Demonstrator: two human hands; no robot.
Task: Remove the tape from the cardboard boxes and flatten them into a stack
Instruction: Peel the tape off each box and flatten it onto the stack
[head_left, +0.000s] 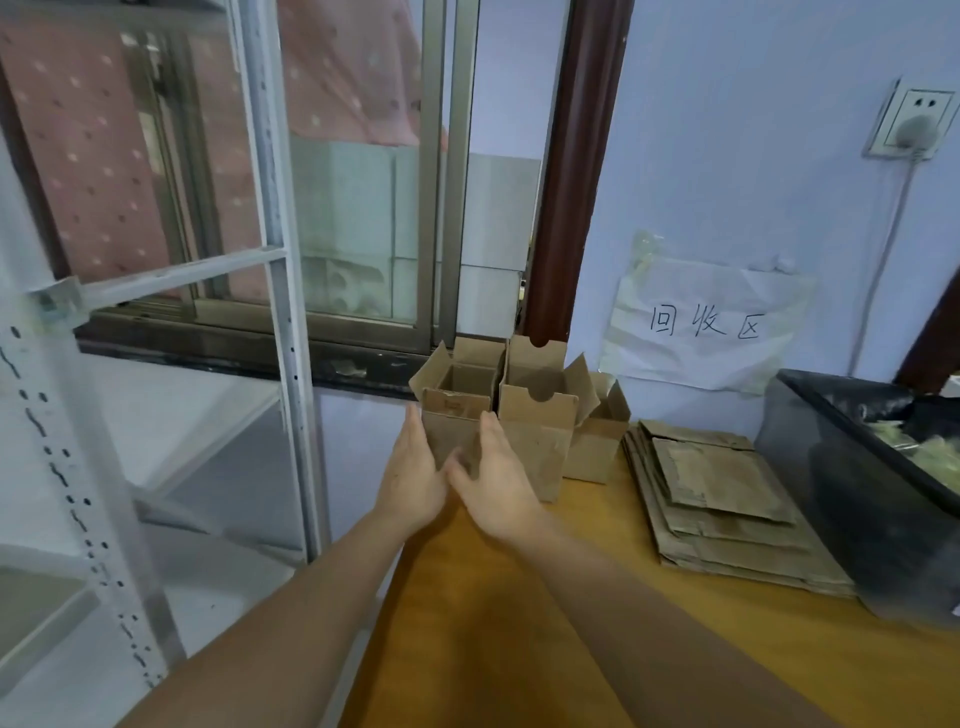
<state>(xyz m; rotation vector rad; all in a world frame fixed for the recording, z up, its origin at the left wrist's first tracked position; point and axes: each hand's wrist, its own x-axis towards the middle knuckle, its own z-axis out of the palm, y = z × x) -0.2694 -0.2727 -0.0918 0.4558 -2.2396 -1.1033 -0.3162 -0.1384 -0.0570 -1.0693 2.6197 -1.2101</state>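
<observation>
Three small open cardboard boxes stand together at the far left corner of the wooden table (519, 623). The leftmost box (457, 410) has its top flaps up. My left hand (413, 478) lies flat against its left side, fingers straight. My right hand (498, 478) presses its front right side, fingers straight, thumb near the left hand. A second box (540, 441) stands just right of it, and a third box (597, 441) behind that. To the right, a stack of flattened boxes (727, 509) lies on the table.
A black bin (841, 467) holding scraps stands at the table's right end. A paper sign (701, 327) is taped to the wall behind. A white metal shelf rack (104, 467) stands left of the table, under a window.
</observation>
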